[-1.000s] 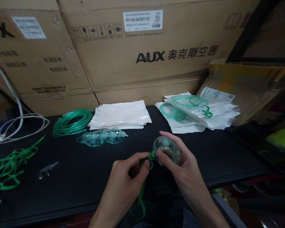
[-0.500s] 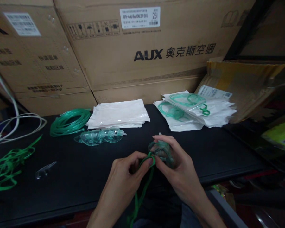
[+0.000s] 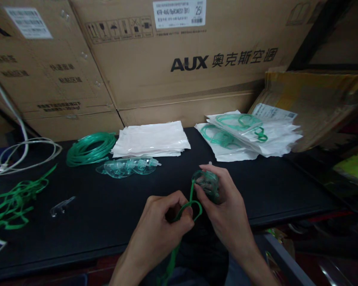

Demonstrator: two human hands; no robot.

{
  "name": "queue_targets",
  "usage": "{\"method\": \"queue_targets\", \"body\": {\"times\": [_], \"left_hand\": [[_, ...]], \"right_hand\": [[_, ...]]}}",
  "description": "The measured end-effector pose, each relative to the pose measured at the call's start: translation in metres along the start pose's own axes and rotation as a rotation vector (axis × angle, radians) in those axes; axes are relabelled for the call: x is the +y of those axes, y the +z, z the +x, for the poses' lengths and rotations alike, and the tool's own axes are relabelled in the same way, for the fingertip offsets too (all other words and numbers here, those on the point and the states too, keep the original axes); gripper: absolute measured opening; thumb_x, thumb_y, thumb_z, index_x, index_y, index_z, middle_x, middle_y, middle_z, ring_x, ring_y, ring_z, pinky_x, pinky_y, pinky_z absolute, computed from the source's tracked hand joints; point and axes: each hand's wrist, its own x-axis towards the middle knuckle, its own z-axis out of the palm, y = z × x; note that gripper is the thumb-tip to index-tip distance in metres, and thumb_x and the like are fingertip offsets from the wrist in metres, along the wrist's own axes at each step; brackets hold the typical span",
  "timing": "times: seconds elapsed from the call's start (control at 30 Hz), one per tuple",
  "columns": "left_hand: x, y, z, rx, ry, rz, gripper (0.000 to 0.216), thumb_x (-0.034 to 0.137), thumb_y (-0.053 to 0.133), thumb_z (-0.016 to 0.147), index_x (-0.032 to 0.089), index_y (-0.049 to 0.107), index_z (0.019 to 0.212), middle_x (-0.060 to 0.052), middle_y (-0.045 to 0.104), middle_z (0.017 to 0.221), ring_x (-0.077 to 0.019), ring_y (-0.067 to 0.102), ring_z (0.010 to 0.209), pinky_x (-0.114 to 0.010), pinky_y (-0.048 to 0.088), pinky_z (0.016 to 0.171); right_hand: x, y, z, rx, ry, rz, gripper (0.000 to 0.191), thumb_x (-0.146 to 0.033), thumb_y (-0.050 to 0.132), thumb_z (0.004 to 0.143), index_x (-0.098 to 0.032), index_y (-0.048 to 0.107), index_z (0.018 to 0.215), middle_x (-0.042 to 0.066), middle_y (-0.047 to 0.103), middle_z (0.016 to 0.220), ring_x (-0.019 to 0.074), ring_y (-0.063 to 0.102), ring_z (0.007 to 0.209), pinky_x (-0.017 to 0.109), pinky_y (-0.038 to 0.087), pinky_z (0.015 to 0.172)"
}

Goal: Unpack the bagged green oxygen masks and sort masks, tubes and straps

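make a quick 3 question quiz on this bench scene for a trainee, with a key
1. Which hand holds a clear mask?
2. True or false: in the picture, the coil of green tubing lies left of the middle stack of white packets.
3. What is the left hand gripping? a) a white cable b) a green strap c) a cardboard box

Key:
1. The right hand
2. True
3. b

Brown cartons [image 3: 137, 75] stand behind a black table [image 3: 92, 218] — dimly lit.
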Motion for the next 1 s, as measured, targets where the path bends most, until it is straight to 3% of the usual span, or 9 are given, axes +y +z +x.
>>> {"method": "queue_targets", "body": {"times": [0.27,0.37,0.47,0.57,0.7,0.8,0.87,0.9,1.0], "left_hand": [[0.003,0.001,-0.008,-0.076,0.056,-0.115,0.02,0.01,0.054,0.069,0.019,0.043,0.056,0.008,0.034,0.05,-0.0063,0.029,0.048,-0.022,0.021,0.048],[0.004,0.001,-0.011,-0.038,0.066,-0.124,0.018,0.01,0.055,0.066,0.019,0.044,0.055,0.008,0.037,0.049,-0.0065,0.031,0.048,-0.022,0.024,0.049],[0.006,-0.01,-0.014,0.098,0.053,-0.104,0.018,0.014,0.054,0.071,0.019,0.046,0.055,0.006,0.041,0.05,-0.0076,0.035,0.048,-0.022,0.027,0.049],[0.006,-0.046,-0.02,0.367,0.05,-0.138,0.023,0.021,0.052,0.081,0.021,0.048,0.059,0.007,0.038,0.048,-0.0083,0.033,0.044,-0.022,0.025,0.044],[-0.001,-0.125,-0.025,0.92,0.069,-0.079,0.024,0.027,0.053,0.087,0.021,0.048,0.064,0.008,0.041,0.049,-0.0076,0.037,0.045,-0.018,0.031,0.047],[-0.013,-0.184,-0.028,1.175,-0.16,0.222,0.022,0.03,0.061,0.081,0.02,0.054,0.063,0.007,0.049,0.051,-0.0095,0.045,0.048,-0.02,0.031,0.049],[-0.023,-0.214,-0.034,1.195,-0.434,0.388,0.016,0.031,0.063,0.08,0.02,0.063,0.068,0.006,0.057,0.053,-0.0141,0.056,0.055,-0.022,0.037,0.056],[-0.029,-0.226,-0.038,1.148,-0.548,0.452,0.015,0.033,0.064,0.08,0.021,0.067,0.072,0.005,0.061,0.054,-0.017,0.061,0.061,-0.023,0.038,0.061],[-0.046,-0.248,-0.055,0.886,-0.735,0.564,0.024,0.046,0.066,0.082,0.022,0.072,0.085,0.004,0.067,0.055,-0.0247,0.066,0.075,-0.025,0.037,0.065]], "right_hand": [[0.006,-0.001,0.005,0.151,0.173,-0.126,0.033,-0.035,0.063,0.087,-0.026,0.062,0.118,0.009,0.065,0.117,0.0297,0.063,0.109,0.049,0.049,0.097],[0.011,-0.001,0.006,0.15,0.222,-0.111,0.037,-0.041,0.066,0.083,-0.026,0.063,0.117,0.01,0.066,0.117,0.0309,0.065,0.105,0.05,0.05,0.093],[0.014,-0.001,0.007,0.121,0.265,-0.01,0.042,-0.046,0.069,0.08,-0.026,0.063,0.117,0.01,0.067,0.118,0.0311,0.067,0.104,0.05,0.05,0.093],[0.014,-0.001,0.007,0.107,0.278,0.039,0.045,-0.049,0.072,0.076,-0.025,0.065,0.113,0.011,0.069,0.113,0.0319,0.068,0.102,0.05,0.05,0.092],[0.013,-0.001,0.007,0.099,0.268,0.028,0.045,-0.052,0.071,0.076,-0.025,0.066,0.112,0.011,0.07,0.111,0.0322,0.068,0.1,0.048,0.051,0.088],[0.013,-0.001,0.005,0.091,0.26,0.025,0.045,-0.053,0.07,0.077,-0.026,0.066,0.112,0.01,0.07,0.112,0.0319,0.068,0.101,0.047,0.052,0.088],[0.015,0.0,0.005,0.076,0.247,0.033,0.044,-0.052,0.069,0.079,-0.026,0.065,0.114,0.01,0.07,0.114,0.0316,0.068,0.103,0.047,0.051,0.091],[0.017,0.0,0.004,0.07,0.238,0.034,0.043,-0.051,0.069,0.08,-0.027,0.065,0.115,0.01,0.069,0.115,0.0314,0.068,0.105,0.047,0.051,0.092],[0.02,0.001,0.003,0.058,0.204,0.021,0.04,-0.049,0.067,0.084,-0.028,0.063,0.117,0.009,0.068,0.119,0.0309,0.067,0.109,0.047,0.049,0.097]]}}
